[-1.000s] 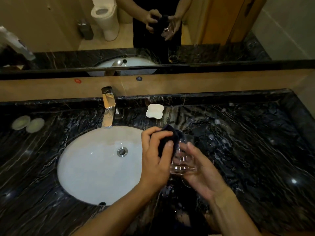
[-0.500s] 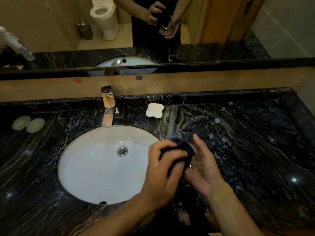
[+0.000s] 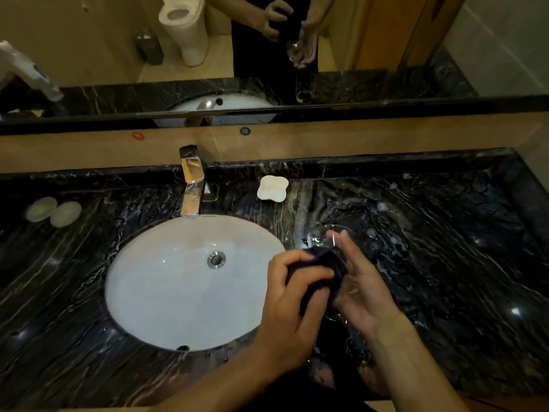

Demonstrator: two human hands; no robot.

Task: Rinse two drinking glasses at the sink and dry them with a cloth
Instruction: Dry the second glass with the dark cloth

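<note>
A clear drinking glass (image 3: pixel 320 239) is held over the black marble counter (image 3: pixel 445 263), just right of the white sink basin (image 3: pixel 166 281). My right hand (image 3: pixel 366 292) cups it from the right, fingers curled round its wall, and its rim points away from me. My left hand (image 3: pixel 289 298) grips a dark cloth (image 3: pixel 322 264) and presses it against the glass's near side. The cloth hides most of the glass's body. The mirror reflects a second glass (image 3: pixel 304 96) standing at the back of the counter.
A chrome tap (image 3: pixel 192 181) stands behind the basin, with no water running. A white soap dish (image 3: pixel 272 188) sits to its right. Two pale round coasters (image 3: pixel 53 210) lie at the far left. Water drops speckle the counter on the right.
Both hands have shifted a little to the right. My left hand has worked the cloth round from the glass's top to its near side, so the rim now shows.
</note>
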